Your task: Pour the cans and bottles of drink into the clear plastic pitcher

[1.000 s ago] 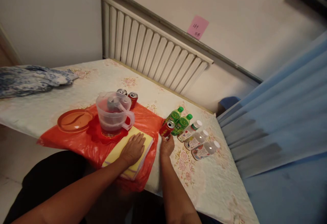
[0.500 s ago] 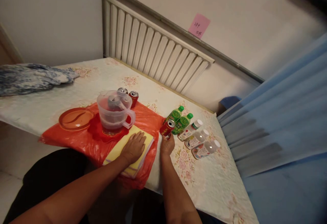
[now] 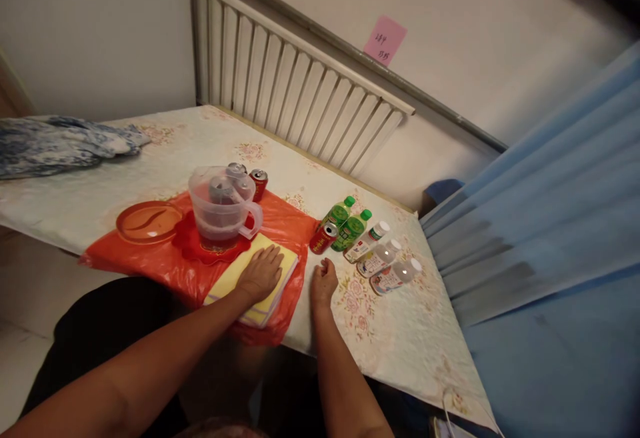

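Observation:
My left hand (image 3: 260,274) lies flat with fingers stretched over a folded yellow cloth (image 3: 239,277). The cloth rests on an orange-red plastic sheet (image 3: 289,221). My right hand (image 3: 325,283) is just on the near side of a red drink can (image 3: 323,239), apart from it. Its fingers are loosely curled and hold nothing. The can stands beside two green-capped bottles (image 3: 351,229). Left of the cloth, a clear plastic measuring jug (image 3: 220,215) with some liquid sits on a red scalloped dish (image 3: 188,246).
Several white-capped bottles (image 3: 393,277) continue the row to the right. Behind the jug are more cans (image 3: 259,185). An orange round lid (image 3: 150,223) lies on the left of the sheet. Patterned fabric (image 3: 65,147) covers the table's far left; a blue curtain (image 3: 545,225) hangs at the right.
My right hand has let go of the red can and drawn back slightly toward me. The can stays by the green-capped bottles. My left hand remains on the yellow cloth.

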`<state>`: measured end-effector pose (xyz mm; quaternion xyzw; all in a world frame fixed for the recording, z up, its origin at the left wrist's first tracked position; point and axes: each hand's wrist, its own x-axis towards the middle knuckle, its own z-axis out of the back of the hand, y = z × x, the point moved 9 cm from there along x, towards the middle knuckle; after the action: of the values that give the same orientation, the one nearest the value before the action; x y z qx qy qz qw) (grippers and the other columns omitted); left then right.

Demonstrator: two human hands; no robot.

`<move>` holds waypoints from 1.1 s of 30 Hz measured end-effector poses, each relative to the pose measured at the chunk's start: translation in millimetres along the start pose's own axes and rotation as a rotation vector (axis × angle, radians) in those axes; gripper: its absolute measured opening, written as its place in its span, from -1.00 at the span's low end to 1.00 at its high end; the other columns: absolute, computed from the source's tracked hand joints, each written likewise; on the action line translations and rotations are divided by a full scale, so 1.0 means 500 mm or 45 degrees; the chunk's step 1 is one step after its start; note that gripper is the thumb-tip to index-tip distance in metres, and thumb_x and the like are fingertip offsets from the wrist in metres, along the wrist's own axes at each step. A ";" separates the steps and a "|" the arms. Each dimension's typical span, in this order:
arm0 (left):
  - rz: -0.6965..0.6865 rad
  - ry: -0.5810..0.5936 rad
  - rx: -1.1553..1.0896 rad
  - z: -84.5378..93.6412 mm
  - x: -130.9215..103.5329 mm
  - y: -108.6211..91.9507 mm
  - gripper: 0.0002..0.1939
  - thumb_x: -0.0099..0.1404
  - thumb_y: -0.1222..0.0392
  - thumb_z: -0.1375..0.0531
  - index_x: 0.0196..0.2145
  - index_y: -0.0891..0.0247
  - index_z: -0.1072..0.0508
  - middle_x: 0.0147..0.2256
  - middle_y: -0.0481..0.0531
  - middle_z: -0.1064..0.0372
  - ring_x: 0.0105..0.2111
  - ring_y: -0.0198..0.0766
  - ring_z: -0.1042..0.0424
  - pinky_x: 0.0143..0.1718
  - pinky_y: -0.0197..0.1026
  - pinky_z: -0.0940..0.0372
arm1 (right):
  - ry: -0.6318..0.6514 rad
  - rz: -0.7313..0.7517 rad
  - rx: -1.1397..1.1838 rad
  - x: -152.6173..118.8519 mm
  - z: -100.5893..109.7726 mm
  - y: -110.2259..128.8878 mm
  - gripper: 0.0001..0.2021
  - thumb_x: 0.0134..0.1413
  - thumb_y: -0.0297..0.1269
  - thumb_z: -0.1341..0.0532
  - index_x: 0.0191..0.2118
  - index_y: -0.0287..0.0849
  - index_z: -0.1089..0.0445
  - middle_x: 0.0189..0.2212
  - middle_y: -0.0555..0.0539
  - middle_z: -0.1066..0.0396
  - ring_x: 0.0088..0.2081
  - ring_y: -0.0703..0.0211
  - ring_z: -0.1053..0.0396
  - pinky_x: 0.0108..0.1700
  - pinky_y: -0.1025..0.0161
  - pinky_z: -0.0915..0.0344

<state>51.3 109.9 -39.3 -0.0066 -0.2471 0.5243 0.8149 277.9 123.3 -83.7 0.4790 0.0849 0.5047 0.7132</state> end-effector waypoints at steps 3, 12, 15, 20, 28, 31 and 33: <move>-0.010 0.024 0.027 -0.001 0.001 -0.002 -0.59 0.38 0.25 -0.03 0.11 0.32 -0.44 0.22 0.29 -0.35 0.27 0.04 -0.26 0.28 0.12 -0.12 | 0.057 0.024 0.017 -0.029 0.005 0.014 -0.58 0.07 -0.27 -0.09 0.01 -0.30 -0.46 -0.14 -0.24 -0.56 -0.23 0.04 -0.50 -0.08 0.14 -0.39; -0.013 0.025 0.041 0.001 -0.001 -0.003 -0.59 0.39 0.25 -0.02 0.12 0.33 -0.43 0.22 0.29 -0.34 0.27 0.04 -0.26 0.28 0.12 -0.13 | 0.227 0.233 0.032 -0.106 0.010 0.071 -0.55 0.13 -0.21 -0.14 0.09 -0.32 -0.42 -0.03 -0.31 -0.50 -0.13 0.00 -0.47 -0.02 0.09 -0.40; -0.012 0.026 0.044 -0.001 -0.002 -0.002 -0.59 0.40 0.24 -0.02 0.12 0.32 -0.43 0.22 0.28 -0.34 0.27 0.04 -0.26 0.28 0.13 -0.13 | 0.245 0.352 0.012 -0.120 0.013 0.091 -0.59 0.20 -0.20 -0.13 0.09 -0.29 -0.41 -0.02 -0.30 -0.48 -0.03 -0.04 -0.43 0.04 0.05 -0.37; -0.011 0.025 0.045 -0.004 -0.004 0.000 -0.60 0.40 0.24 -0.03 0.13 0.32 -0.43 0.22 0.27 -0.35 0.28 0.03 -0.25 0.29 0.10 -0.12 | 0.269 0.487 -0.051 -0.128 0.011 0.117 -0.67 0.26 -0.22 -0.11 0.04 -0.24 -0.41 -0.07 -0.26 -0.48 -0.03 -0.06 -0.38 0.06 0.01 -0.33; -0.001 0.008 0.033 -0.010 -0.004 0.004 -0.59 0.39 0.26 -0.05 0.13 0.31 -0.43 0.24 0.27 -0.33 0.28 0.02 -0.25 0.29 0.12 -0.11 | 0.276 0.590 -0.186 -0.136 0.003 0.132 -0.80 0.26 -0.36 -0.07 -0.10 -0.19 -0.41 -0.19 -0.20 -0.45 -0.12 -0.04 -0.33 -0.01 0.03 -0.32; 0.008 0.003 0.039 -0.013 -0.005 0.007 -0.59 0.39 0.25 -0.05 0.14 0.29 -0.43 0.24 0.26 -0.32 0.28 0.02 -0.24 0.29 0.12 -0.11 | 0.264 0.607 -0.188 -0.137 0.001 0.133 -0.81 0.26 -0.39 -0.07 -0.11 -0.18 -0.39 -0.20 -0.19 -0.44 -0.13 -0.04 -0.32 -0.02 0.04 -0.31; 0.014 0.003 0.042 -0.015 -0.006 0.010 -0.59 0.39 0.24 -0.06 0.14 0.29 -0.43 0.24 0.26 -0.33 0.28 0.02 -0.24 0.30 0.11 -0.10 | 0.254 0.613 -0.205 -0.138 0.000 0.132 -0.82 0.25 -0.40 -0.07 -0.12 -0.18 -0.39 -0.20 -0.19 -0.44 -0.14 -0.05 -0.31 -0.03 0.05 -0.30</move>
<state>49.3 111.2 -48.4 0.0050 -0.2374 0.5329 0.8122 202.9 70.4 -58.0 0.3750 -0.0018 0.7096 0.5966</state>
